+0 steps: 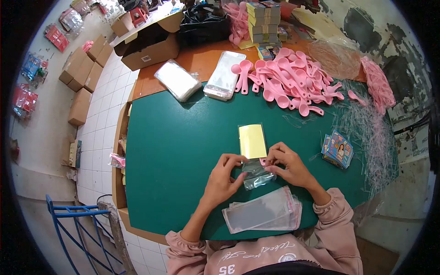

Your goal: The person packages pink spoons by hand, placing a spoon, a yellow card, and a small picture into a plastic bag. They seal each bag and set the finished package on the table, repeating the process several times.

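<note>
A clear plastic bag (255, 173) with a yellow card (252, 141) in its upper part lies on the green table between my hands. A bit of pink shows in it beside my right fingers. My left hand (224, 178) is at the bag's left edge, thumb and fingers curved apart. My right hand (288, 166) pinches the bag's right side. The bag's lower end looks crumpled or folded. Nearer my body lies a stack of flat clear bags (263, 211). To the right sits a small pile of blue printed cards (338, 149).
Pink spoons (284, 80) are heaped at the back, beside two stacks of packed bags (178, 80). Plastic strips (366, 133) tangle along the right edge. Behind stand a cardboard box (151, 50) and bundled cards (264, 22). A blue metal frame (85, 213) stands left.
</note>
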{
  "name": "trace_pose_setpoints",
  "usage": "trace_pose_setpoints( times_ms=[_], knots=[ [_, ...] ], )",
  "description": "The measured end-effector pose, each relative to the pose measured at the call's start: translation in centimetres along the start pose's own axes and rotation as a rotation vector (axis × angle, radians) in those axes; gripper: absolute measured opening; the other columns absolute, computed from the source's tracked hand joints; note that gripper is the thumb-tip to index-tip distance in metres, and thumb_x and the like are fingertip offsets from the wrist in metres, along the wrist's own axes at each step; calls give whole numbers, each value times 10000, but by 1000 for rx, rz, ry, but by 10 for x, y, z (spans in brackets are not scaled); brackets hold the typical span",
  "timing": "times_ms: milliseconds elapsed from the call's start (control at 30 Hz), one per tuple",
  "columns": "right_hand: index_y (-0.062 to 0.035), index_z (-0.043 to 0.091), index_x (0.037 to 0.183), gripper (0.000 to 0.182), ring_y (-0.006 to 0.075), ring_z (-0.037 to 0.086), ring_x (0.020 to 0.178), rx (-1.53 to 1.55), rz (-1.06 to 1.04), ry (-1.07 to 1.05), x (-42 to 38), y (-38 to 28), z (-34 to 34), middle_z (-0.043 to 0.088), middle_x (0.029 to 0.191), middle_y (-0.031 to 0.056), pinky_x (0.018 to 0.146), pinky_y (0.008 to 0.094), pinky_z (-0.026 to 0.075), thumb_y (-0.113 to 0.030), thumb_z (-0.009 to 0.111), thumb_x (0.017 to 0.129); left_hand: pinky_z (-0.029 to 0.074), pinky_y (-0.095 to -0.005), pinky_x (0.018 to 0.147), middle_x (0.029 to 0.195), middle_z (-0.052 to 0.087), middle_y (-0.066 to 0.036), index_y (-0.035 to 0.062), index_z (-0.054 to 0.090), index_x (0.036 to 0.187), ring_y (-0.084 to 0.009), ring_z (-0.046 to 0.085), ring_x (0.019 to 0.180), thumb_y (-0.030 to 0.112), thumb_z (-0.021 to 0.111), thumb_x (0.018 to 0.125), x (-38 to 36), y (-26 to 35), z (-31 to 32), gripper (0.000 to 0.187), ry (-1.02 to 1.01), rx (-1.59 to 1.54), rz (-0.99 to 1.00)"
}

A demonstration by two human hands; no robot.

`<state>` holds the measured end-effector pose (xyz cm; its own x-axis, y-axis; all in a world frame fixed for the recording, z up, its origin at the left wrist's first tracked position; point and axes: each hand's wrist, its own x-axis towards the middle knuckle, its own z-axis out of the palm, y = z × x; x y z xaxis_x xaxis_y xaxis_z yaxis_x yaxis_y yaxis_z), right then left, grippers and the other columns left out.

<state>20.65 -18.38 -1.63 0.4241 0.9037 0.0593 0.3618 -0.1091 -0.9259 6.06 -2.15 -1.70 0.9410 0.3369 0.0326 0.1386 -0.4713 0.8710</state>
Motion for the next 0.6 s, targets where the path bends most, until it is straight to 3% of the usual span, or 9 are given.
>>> trace_pose_setpoints(
  times_ms=[133,200,300,533,600],
  knots=[
    [-10,570,865,105,103,525,751,228,104,3,-3,12,-4,489,901,40,668,236,454,-62,629,795,534,-247,591,1001,524,-94,17,590,923,-156,577,868,49,632,760,-2,-4,5,172,60,51,28],
    [3,559,861,89,92,559,748,359,224,-22,-3,20,-2,555,865,36,667,229,468,-63,604,821,527,-236,595,972,543,-85,12,603,876,-144,580,846,56,623,779,-2,-1,6,108,90,-61,-49],
    [18,542,851,99,99,600,716,421,322,110,-2,11,8,602,796,53,619,229,487,-71,583,840,523,-228,604,911,580,-67,8,600,882,-123,588,790,69,619,796,-3,-2,13,107,49,-134,-127],
    [17,485,858,96,122,623,621,415,325,247,-1,11,17,610,741,89,532,218,493,-48,556,850,515,-215,592,852,614,-47,-3,580,893,-88,591,727,77,620,812,-1,-5,23,121,85,-204,-314],
    [13,460,872,96,129,627,618,425,348,271,0,11,17,611,739,97,532,216,495,-29,543,849,503,-205,564,849,608,-49,5,544,948,-78,587,734,68,614,817,2,3,23,161,186,-383,-355]
  ],
)
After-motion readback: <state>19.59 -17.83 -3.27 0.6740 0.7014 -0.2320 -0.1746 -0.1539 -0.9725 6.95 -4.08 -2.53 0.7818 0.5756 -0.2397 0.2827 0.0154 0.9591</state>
